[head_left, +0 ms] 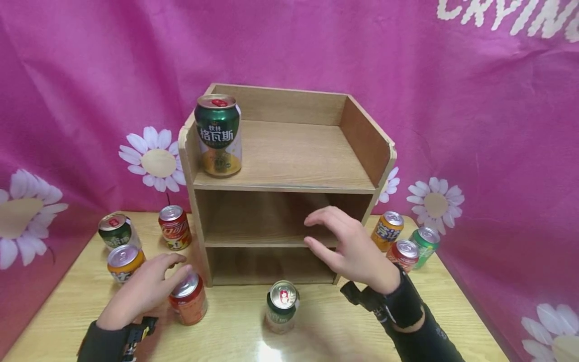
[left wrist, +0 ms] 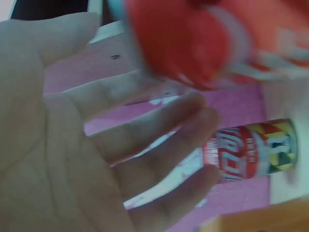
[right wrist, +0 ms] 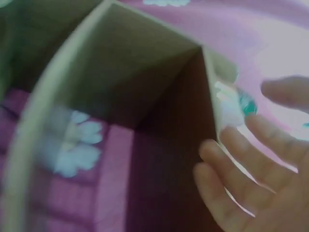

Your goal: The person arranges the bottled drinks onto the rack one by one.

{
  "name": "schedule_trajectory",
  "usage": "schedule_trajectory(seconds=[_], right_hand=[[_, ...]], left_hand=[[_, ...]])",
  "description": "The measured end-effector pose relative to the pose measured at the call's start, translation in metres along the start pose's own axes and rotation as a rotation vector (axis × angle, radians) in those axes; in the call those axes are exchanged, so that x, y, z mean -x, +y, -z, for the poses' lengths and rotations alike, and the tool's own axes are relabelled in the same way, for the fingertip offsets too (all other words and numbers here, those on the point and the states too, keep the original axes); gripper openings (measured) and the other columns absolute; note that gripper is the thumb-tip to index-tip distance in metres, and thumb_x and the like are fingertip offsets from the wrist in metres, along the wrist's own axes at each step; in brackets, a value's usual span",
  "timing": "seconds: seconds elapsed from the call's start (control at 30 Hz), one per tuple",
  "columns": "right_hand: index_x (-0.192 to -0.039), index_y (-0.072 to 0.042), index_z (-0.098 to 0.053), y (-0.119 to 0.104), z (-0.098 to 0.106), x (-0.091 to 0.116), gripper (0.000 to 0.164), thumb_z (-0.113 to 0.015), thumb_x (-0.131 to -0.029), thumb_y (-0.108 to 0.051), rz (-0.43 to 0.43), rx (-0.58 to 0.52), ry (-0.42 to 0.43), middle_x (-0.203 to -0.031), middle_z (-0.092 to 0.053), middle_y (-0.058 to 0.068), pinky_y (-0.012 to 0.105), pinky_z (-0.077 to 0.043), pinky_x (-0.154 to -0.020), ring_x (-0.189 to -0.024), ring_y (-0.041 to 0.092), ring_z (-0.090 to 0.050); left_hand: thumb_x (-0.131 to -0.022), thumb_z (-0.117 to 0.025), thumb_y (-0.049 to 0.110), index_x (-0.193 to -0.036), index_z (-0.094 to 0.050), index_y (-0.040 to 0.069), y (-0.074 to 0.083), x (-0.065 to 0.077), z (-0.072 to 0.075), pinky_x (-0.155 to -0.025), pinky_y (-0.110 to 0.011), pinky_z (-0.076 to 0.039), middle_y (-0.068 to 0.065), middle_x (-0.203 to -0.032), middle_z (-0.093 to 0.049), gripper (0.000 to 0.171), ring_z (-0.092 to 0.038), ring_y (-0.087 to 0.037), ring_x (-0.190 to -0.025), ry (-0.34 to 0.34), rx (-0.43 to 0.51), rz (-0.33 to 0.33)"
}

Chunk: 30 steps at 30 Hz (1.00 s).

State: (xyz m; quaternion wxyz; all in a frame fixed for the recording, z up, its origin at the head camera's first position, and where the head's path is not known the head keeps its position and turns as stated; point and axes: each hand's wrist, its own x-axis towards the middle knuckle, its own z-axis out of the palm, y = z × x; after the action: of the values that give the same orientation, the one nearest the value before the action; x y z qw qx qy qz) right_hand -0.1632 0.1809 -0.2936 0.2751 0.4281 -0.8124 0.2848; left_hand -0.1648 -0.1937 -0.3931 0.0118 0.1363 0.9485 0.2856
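Observation:
My left hand point(head_left: 146, 291) hovers with loosely bent fingers beside a red can point(head_left: 189, 300) at the front left, its thumb overlapping the can's top in the head view. In the left wrist view the palm point(left wrist: 63, 145) faces that blurred red can, with space between them; contact cannot be told from the head view. My right hand point(head_left: 350, 246) is raised before the shelf's right side, thumb and fingers apart, holding nothing. A green-and-white can point(head_left: 281, 307) stands upright on the table between the hands. On the top tier's left end stands a green-and-gold can point(head_left: 219, 136).
The wooden shelf point(head_left: 289, 189) has three tiers. Left of it stand a dark green can point(head_left: 118, 230), an orange can point(head_left: 125, 262) and a red can point(head_left: 174, 227). To its right are an orange can point(head_left: 387, 230), a red can point(head_left: 404, 254) and a green can point(head_left: 425, 245).

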Motion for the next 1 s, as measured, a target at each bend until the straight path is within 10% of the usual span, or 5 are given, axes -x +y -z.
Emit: schedule_trajectory(seconds=[0.23,0.67,1.0], right_hand=[[-0.102,-0.012,-0.062,0.022,-0.016,0.057,0.024,-0.073,-0.081,-0.009,-0.182,-0.026,-0.091,-0.099,-0.063,-0.005,0.031,-0.051,-0.07,-0.089,0.01,-0.058],[-0.101,-0.015,-0.064,0.04,-0.033,0.095,0.014,-0.068,-0.088,-0.02,-0.477,-0.12,-0.245,-0.094,-0.064,-0.009,0.035,-0.051,-0.074,-0.083,0.006,-0.06],[-0.101,-0.013,-0.063,0.054,-0.036,0.102,0.014,-0.067,-0.089,-0.02,-0.536,-0.175,-0.249,-0.094,-0.065,-0.005,0.033,-0.052,-0.072,-0.084,0.009,-0.061]], left_hand=[[-0.09,-0.06,0.047,-0.13,-0.052,0.005,-0.026,0.012,-0.016,-0.087,-0.054,-0.045,-0.015,-0.123,-0.058,0.059,-0.054,-0.034,-0.111,-0.02,0.143,-0.001],[-0.085,-0.067,0.005,-0.13,-0.04,-0.009,-0.067,0.006,-0.042,-0.085,-0.025,-0.046,-0.011,-0.117,-0.058,0.054,-0.055,-0.009,-0.104,-0.181,0.704,-0.277],[-0.084,-0.069,0.01,-0.135,-0.033,0.0,-0.067,-0.005,-0.055,-0.095,-0.039,-0.04,-0.029,-0.132,-0.042,0.064,-0.049,-0.026,-0.115,-0.379,0.954,-0.163]])
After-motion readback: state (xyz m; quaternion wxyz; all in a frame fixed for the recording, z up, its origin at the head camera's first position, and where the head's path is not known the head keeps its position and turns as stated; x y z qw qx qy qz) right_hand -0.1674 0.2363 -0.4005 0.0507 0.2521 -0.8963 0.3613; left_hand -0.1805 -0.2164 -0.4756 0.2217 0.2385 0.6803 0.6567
